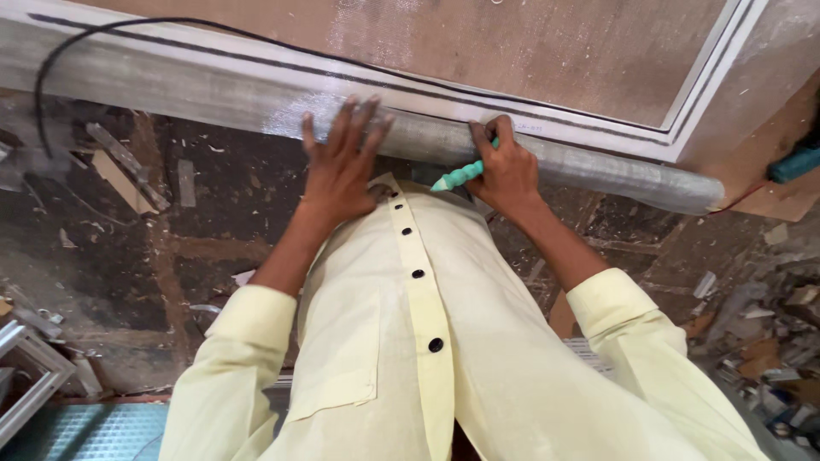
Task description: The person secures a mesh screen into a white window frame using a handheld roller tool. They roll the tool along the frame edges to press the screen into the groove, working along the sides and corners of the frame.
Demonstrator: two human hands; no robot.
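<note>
My left hand point(340, 162) lies flat with fingers spread on a grey mesh roll point(598, 171) that runs along the near edge of a pale metal frame point(564, 119). My right hand point(506, 167) is closed around a tool with a green handle point(458, 176), its working end pressed at the frame's groove and hidden by my fingers. A black strip point(256, 38) runs along the frame's channel. Brown mesh-covered board point(512, 51) fills the frame. My pale yellow shirt covers the lower middle of the view.
The dark floor point(213, 230) is strewn with scraps and offcuts, thicker at the right point(769, 324). A teal tool point(799, 162) lies at the right edge. Metal frame pieces point(26, 367) sit at the lower left.
</note>
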